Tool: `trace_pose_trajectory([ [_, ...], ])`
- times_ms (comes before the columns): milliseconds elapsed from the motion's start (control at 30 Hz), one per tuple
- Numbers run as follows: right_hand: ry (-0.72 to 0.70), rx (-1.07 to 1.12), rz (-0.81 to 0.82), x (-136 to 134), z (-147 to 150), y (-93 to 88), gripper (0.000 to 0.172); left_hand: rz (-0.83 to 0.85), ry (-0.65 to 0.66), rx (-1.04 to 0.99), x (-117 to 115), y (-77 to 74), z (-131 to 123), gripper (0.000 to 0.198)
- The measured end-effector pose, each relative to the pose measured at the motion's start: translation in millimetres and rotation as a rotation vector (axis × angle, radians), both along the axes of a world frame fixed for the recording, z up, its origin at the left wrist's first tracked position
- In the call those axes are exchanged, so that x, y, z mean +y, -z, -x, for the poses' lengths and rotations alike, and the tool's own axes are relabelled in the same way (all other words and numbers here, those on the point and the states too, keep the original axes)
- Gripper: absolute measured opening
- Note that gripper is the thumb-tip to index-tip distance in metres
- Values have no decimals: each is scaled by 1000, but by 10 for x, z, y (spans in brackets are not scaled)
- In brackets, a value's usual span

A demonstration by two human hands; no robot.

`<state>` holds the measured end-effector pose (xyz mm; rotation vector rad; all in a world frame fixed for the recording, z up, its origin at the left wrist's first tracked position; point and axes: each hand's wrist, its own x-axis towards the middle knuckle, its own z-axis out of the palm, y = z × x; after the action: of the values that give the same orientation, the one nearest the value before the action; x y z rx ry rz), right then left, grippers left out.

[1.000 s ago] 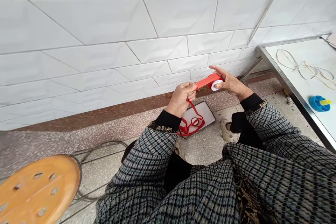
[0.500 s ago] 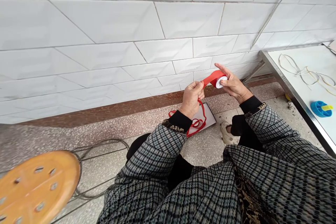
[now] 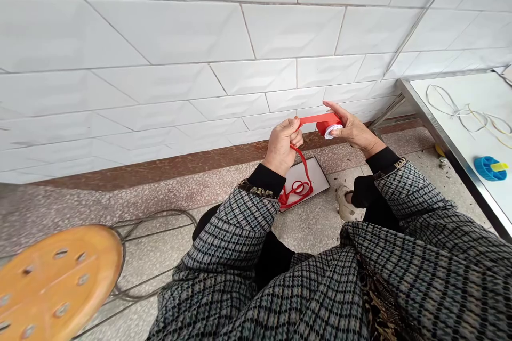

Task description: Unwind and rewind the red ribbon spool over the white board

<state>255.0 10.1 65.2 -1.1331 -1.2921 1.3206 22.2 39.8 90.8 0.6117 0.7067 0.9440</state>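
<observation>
Between my hands a red ribbon [image 3: 314, 119] is stretched out, running from a small roll with a white core. My right hand [image 3: 354, 129] grips the ribbon roll [image 3: 331, 130] between thumb and fingers, with the index finger stretched along the top. The free part of the ribbon is pinched in my left hand [image 3: 281, 145], fingers curled round it. From below that hand a red length hangs down and lies in loose loops on a shallow white tray or box lid [image 3: 316, 178] on the floor.
An orange round stool [image 3: 60, 277] on a wire frame stands at the left. On the right is a metal-edged white table [image 3: 448, 122] with a loose white cable [image 3: 460, 109] and a blue round plastic item [image 3: 488, 168]. A white tiled wall [image 3: 220, 32] rises in front.
My left hand has moved left and slightly down, pulling a longer straight stretch of ribbon from the roll. My right hand has shifted a little left and down with the roll.
</observation>
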Motion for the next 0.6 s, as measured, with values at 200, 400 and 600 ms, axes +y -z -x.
trace_pose_trajectory([
  [200,105,135,-25,28,13,29,107,-41,130,44,-89,88,-87,49],
  [400,118,200,-29,26,129,-11,118,-90,168,27,-159,197,-216,50],
  [600,143,226,-31,34,277,-51,131,-70,99,33,-226,223,-372,44],
])
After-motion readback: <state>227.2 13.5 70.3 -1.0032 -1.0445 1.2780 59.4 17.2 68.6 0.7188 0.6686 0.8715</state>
